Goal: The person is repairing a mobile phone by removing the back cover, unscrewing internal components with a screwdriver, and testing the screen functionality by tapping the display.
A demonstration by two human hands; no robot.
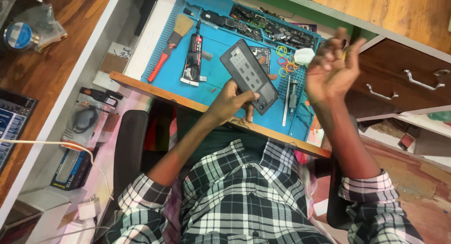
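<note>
Head view: left hand gripping phone back, seemingly.
</note>
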